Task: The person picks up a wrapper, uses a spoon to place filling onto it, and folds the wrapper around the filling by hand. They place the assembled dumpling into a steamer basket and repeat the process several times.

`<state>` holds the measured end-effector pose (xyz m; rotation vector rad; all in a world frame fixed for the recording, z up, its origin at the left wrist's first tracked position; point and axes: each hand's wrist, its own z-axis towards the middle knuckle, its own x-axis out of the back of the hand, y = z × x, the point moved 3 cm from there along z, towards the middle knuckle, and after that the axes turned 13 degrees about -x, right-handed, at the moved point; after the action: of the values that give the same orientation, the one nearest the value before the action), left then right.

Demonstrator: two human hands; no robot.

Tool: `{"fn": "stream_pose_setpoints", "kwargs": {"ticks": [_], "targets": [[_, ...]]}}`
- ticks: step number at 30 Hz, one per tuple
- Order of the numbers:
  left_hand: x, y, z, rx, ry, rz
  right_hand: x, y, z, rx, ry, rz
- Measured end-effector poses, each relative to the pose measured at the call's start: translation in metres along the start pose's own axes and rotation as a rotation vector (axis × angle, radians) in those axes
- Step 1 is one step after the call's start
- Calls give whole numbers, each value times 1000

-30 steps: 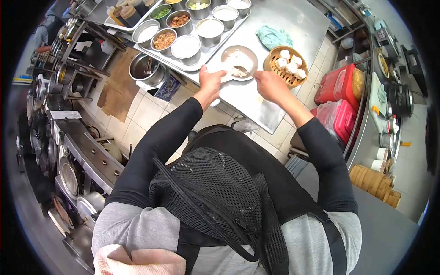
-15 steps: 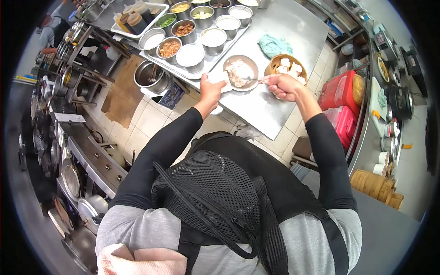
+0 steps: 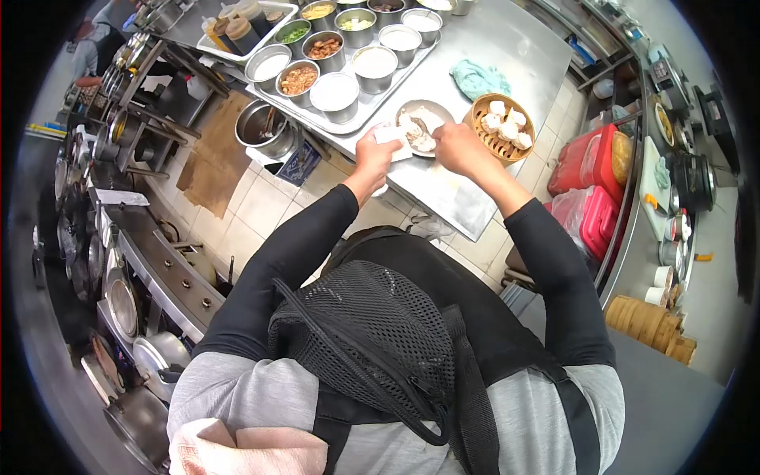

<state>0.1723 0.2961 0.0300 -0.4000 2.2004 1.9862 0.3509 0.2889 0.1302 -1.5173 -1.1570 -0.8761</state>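
Note:
My left hand (image 3: 375, 158) is closed on a stack of white wrappers (image 3: 397, 142) at the left edge of a round metal bowl (image 3: 449, 112). Pale filling (image 3: 419, 134) lies in the bowl. Over the bowl's right side is my right hand (image 3: 461, 149), its fingers wrapped round a spoon whose handle is mostly hidden by them. Just right of that hand stands a round bamboo steamer (image 3: 529, 119) holding several white dumplings (image 3: 510, 129). A crumpled green cloth (image 3: 480, 79) lies behind the bowl and steamer.
A metal tray (image 3: 372, 107) with several metal containers of ingredients stands at the back left. A pot (image 3: 265, 127) is below the table's left edge. Red bins (image 3: 586, 158) stand at the right. Someone's arm (image 3: 87, 81) shows at the far upper left.
My right hand has moved left and down, with the spoon now over the bowl. More of the steamer shows. My left hand has shifted slightly right in view, still holding the wrappers.

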Motion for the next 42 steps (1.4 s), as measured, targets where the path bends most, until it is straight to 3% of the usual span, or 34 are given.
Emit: {"fn": "stream_pose_setpoints", "kwargs": {"ticks": [3,5,6,8,12,15,16,18,20,22,24,26,28,32,34,35,38,39,42], "targets": [[2,-10,2,-14,-6,-50,7,0,-12,50,10,111],[3,-15,4,-55,-11,-16,11,8,-19,-333,-333,586],[3,-14,3,-56,-15,-18,4,22,-16,-334,-328,586],[1,-8,1,-54,-39,-31,-19,56,-5,-523,-570,1272],[10,-10,1,-57,-55,138,3,62,-20,-486,-520,1269],[32,-43,14,12,-26,-47,20,68,-30,-446,-438,1240],[29,-29,9,9,-21,-47,27,66,-34,-407,-425,1214],[29,1,-5,172,50,-355,36,56,-48,-372,-416,1161],[27,22,-7,152,51,-405,33,45,-58,-249,-341,991],[17,42,-13,328,-65,-500,26,31,-62,-115,-290,817],[13,50,-16,301,-43,-461,29,3,-69,160,22,428],[15,50,-17,268,-156,-364,24,-9,-72,166,38,412],[22,48,-17,278,-145,-389,23,-14,-74,196,173,365],[30,47,-23,196,-155,-443,21,-17,-76,134,135,407],[33,47,-24,189,-126,-466,26,-11,-74,33,223,576],[37,45,-25,204,-92,-505,28,-9,-75,38,223,575],[48,57,-30,247,-92,-645,23,2,-81,-64,-294,998],[49,64,-33,279,-126,-748,17,1,-83,-15,-340,1093],[48,79,-44,253,-260,-649,4,-4,-83,-76,-420,1247]]}}
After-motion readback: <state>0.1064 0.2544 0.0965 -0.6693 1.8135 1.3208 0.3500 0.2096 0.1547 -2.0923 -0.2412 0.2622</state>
